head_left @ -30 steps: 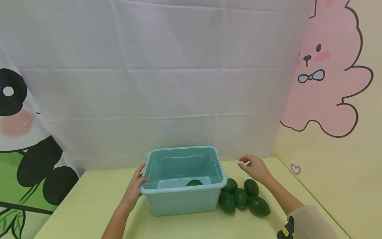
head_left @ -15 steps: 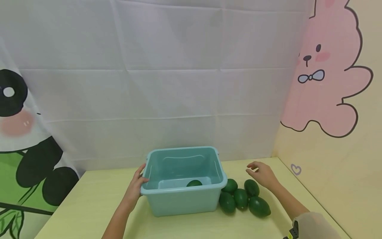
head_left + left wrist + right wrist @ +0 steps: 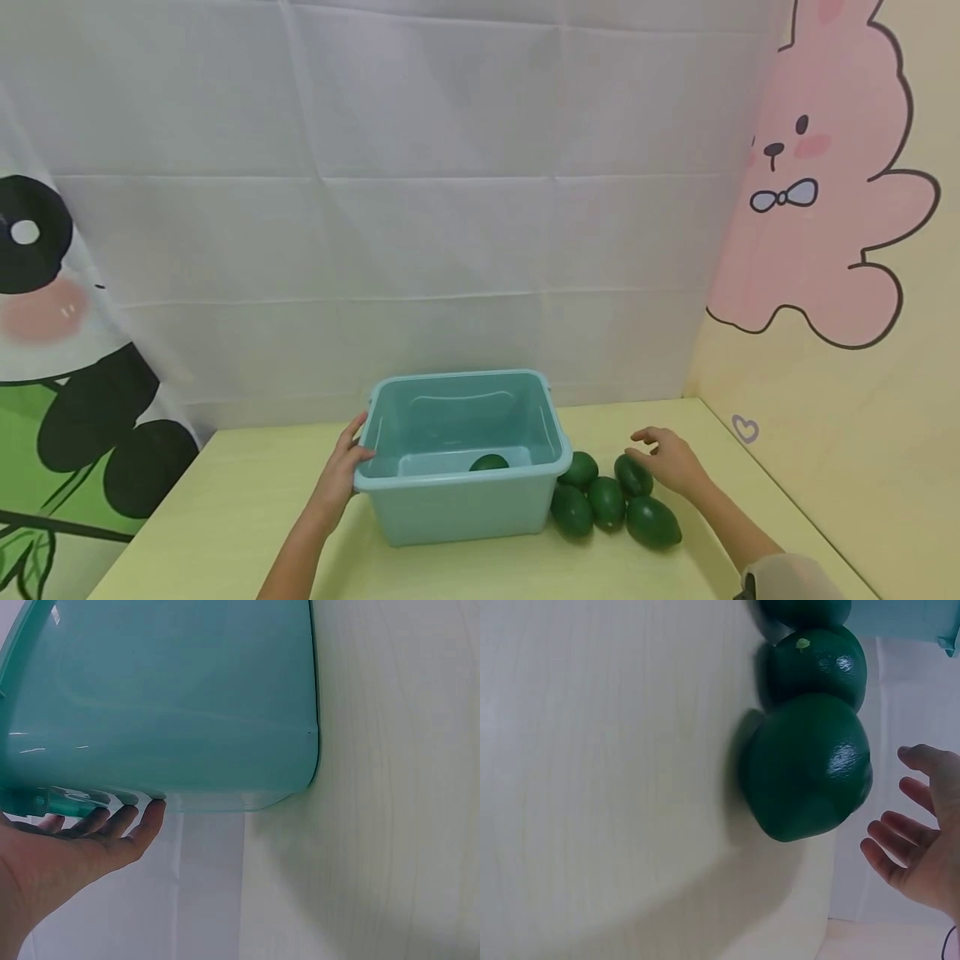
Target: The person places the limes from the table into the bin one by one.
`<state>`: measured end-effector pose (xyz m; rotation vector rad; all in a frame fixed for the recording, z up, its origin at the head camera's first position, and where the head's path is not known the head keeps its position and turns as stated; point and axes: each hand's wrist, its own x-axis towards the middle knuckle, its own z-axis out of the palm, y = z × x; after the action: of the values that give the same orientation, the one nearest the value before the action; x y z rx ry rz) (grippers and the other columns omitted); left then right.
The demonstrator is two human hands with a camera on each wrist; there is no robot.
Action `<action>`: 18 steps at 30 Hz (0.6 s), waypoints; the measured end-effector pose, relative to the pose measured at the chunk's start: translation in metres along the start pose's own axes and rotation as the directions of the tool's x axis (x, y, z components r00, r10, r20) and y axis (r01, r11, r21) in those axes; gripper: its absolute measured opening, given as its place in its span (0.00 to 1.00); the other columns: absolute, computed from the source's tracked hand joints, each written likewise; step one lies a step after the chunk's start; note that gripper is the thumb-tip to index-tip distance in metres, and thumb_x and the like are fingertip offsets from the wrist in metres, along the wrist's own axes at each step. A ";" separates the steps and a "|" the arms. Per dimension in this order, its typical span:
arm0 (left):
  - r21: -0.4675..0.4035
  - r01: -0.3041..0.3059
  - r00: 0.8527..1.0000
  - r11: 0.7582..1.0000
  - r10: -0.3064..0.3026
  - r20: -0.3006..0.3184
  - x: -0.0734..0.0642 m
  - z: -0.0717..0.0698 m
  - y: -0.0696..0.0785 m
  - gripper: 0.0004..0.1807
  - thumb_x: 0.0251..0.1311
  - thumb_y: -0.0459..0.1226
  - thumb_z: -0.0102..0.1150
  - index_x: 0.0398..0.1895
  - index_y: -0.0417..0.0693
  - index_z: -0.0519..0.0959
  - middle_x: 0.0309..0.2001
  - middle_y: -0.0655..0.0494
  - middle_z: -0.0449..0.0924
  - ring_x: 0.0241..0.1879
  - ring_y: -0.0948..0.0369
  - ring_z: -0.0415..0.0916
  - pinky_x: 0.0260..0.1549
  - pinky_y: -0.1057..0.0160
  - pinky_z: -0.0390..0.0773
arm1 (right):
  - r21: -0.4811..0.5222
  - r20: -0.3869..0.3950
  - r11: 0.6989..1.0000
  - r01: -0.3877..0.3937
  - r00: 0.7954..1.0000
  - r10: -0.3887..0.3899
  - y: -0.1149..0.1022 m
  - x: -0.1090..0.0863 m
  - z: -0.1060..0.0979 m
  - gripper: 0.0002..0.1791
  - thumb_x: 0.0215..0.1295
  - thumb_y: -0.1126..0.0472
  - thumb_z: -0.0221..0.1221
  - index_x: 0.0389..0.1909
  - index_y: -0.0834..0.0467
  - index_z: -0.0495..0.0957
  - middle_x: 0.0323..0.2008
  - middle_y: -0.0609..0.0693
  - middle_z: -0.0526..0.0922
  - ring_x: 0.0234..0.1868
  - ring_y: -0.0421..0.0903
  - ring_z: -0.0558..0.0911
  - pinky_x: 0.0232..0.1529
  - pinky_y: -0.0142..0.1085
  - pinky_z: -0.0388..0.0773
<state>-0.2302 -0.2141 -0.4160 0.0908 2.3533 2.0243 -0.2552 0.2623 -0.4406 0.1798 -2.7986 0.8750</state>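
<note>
Blue-green tub standing on the surface, gripped at its left end by the left hand, presumably for steadiness; here's the right hand, fingers apart, by five green fruits bunched alongside, perhaps for easy reach; a sixth fruit lies inside.

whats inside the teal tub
In the tub, the top of one green fruit shows, toward the near side. The near wall covers its lower part and the closest strip of the floor, so anything else lying there cannot be seen.
</note>
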 end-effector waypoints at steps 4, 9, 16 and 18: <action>0.002 0.002 1.000 1.000 -0.002 -0.003 0.000 0.000 -0.001 0.37 0.61 0.33 0.37 0.74 0.55 0.42 0.70 0.35 0.45 0.63 0.38 0.56 0.46 0.56 0.71 | 0.002 0.021 1.000 -0.004 1.000 0.004 0.005 -0.003 0.004 0.22 0.59 0.53 0.60 0.48 0.65 0.77 0.49 0.66 0.78 0.45 0.62 0.78 0.44 0.51 0.74; 0.003 -0.001 1.000 1.000 0.001 -0.003 -0.001 0.000 0.000 0.37 0.61 0.33 0.37 0.74 0.55 0.41 0.70 0.35 0.45 0.63 0.38 0.56 0.47 0.55 0.70 | 0.033 0.050 0.999 -0.012 0.999 0.010 0.010 -0.009 0.009 0.27 0.59 0.52 0.60 0.52 0.67 0.73 0.51 0.68 0.76 0.46 0.64 0.77 0.44 0.52 0.74; 0.002 -0.004 1.000 1.000 0.004 -0.006 0.000 0.000 -0.001 0.37 0.61 0.33 0.37 0.74 0.54 0.41 0.70 0.35 0.45 0.63 0.38 0.56 0.46 0.56 0.71 | 0.041 0.068 0.998 -0.048 0.997 0.045 0.015 -0.011 0.019 0.32 0.59 0.49 0.60 0.57 0.68 0.69 0.53 0.68 0.74 0.52 0.65 0.74 0.46 0.52 0.74; -0.001 -0.004 1.000 1.000 0.004 -0.005 0.000 0.000 -0.001 0.37 0.61 0.33 0.37 0.74 0.55 0.41 0.70 0.35 0.45 0.63 0.38 0.56 0.46 0.56 0.71 | 0.052 0.082 0.996 -0.071 0.994 0.067 0.014 -0.012 0.021 0.34 0.59 0.47 0.60 0.58 0.67 0.69 0.52 0.68 0.74 0.52 0.64 0.74 0.46 0.53 0.73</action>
<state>-0.2298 -0.2144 -0.4172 0.0908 2.3575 2.0301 -0.2498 0.2627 -0.4681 0.1302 -2.8722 0.9819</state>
